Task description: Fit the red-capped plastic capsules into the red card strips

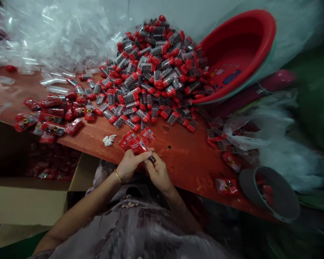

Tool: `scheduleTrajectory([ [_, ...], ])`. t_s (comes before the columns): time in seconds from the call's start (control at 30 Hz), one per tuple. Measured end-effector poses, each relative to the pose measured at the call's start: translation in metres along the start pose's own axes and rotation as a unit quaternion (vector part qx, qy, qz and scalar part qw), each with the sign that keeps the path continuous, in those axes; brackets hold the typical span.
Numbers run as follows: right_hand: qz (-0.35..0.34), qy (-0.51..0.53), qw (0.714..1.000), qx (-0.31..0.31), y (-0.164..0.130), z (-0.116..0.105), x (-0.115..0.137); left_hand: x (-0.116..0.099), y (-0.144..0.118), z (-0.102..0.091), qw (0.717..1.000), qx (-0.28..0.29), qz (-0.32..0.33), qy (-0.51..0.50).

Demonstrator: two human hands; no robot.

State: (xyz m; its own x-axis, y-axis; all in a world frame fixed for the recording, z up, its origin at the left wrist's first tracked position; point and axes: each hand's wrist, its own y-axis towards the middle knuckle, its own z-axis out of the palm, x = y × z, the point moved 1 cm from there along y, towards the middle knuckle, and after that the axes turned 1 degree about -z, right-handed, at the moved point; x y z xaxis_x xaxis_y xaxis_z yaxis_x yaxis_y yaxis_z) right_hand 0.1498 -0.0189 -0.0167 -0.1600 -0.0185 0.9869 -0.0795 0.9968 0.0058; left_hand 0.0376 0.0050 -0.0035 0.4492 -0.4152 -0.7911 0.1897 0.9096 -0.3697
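We see both hands meeting at the near edge of the wooden table [183, 158]. The left hand [129, 163], with a gold bangle at the wrist, pinches a fan of red packets [135, 143] between thumb and fingers. The right hand [158, 172] is curled narrow around 1 small dark vial [152, 158], just beside those packets. Behind them a big heap of red-capped vials [153, 75] spills from a tipped red basin [237, 50]. Filled red packets [54, 117] lie on the left of the table, above an open cardboard box [43, 201]. Clear plastic sleeves [56, 36] are piled at the back left. A grey bowl [270, 194] sits at the right.
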Motion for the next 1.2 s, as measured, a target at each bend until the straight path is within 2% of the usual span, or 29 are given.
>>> scheduleTrajectory([
  [0.17, 0.051, 0.11, 0.991, 0.05, -0.002, 0.004, -0.004, -0.004, 0.0, -0.005, 0.999, 0.012, -0.042, -0.021],
  [0.4, 0.036, 0.033, 0.999, 0.001, 0.005, 0.003, -0.006, 0.005, -0.003, -0.002, 0.996, 0.043, -0.07, -0.039],
  [0.47, 0.004, -0.006, 1.0, -0.021, 0.009, 0.004, -0.01, 0.005, -0.005, -0.004, 0.994, 0.043, -0.085, -0.06],
  [0.57, -0.11, -0.135, 0.984, -0.032, 0.022, 0.004, -0.01, 0.0, -0.009, -0.013, 0.99, 0.035, -0.114, -0.076],
  [0.67, -0.223, -0.259, 0.94, 0.014, 0.051, -0.006, -0.001, -0.011, -0.013, -0.033, 0.989, -0.014, -0.123, -0.082],
  [0.7, -0.243, -0.297, 0.923, 0.011, 0.066, -0.013, 0.002, -0.017, -0.013, -0.043, 0.988, -0.048, -0.115, -0.088],
  [0.73, -0.247, -0.334, 0.909, -0.018, 0.084, -0.024, 0.003, -0.024, -0.014, -0.055, 0.986, -0.086, -0.103, -0.095],
  [0.8, -0.214, -0.413, 0.88, -0.091, 0.124, -0.048, 0.0, -0.041, -0.014, -0.084, 0.977, -0.166, -0.064, -0.118],
  [0.87, -0.155, -0.491, 0.849, -0.118, 0.159, -0.071, -0.012, -0.061, -0.014, -0.114, 0.956, -0.242, -0.02, -0.165],
  [0.93, -0.099, -0.539, 0.831, -0.089, 0.176, -0.087, -0.029, -0.077, -0.014, -0.139, 0.927, -0.294, 0.022, -0.23],
  [1.0, -0.092, -0.565, 0.817, -0.069, 0.173, -0.094, -0.043, -0.085, -0.013, -0.149, 0.918, -0.291, 0.043, -0.264],
  [1.03, -0.094, -0.573, 0.811, -0.066, 0.164, -0.095, -0.049, -0.084, -0.012, -0.148, 0.924, -0.28, 0.045, -0.257],
  [1.1, -0.094, -0.583, 0.804, -0.068, 0.137, -0.094, -0.056, -0.074, -0.007, -0.133, 0.947, -0.261, 0.048, -0.182],
  [1.17, -0.089, -0.583, 0.805, -0.065, 0.104, -0.091, -0.059, -0.057, 0.001, -0.106, 0.966, -0.247, 0.076, -0.025],
  [1.2, -0.089, -0.584, 0.805, -0.063, 0.088, -0.089, -0.06, -0.049, 0.006, -0.091, 0.962, -0.23, 0.121, 0.078],
])
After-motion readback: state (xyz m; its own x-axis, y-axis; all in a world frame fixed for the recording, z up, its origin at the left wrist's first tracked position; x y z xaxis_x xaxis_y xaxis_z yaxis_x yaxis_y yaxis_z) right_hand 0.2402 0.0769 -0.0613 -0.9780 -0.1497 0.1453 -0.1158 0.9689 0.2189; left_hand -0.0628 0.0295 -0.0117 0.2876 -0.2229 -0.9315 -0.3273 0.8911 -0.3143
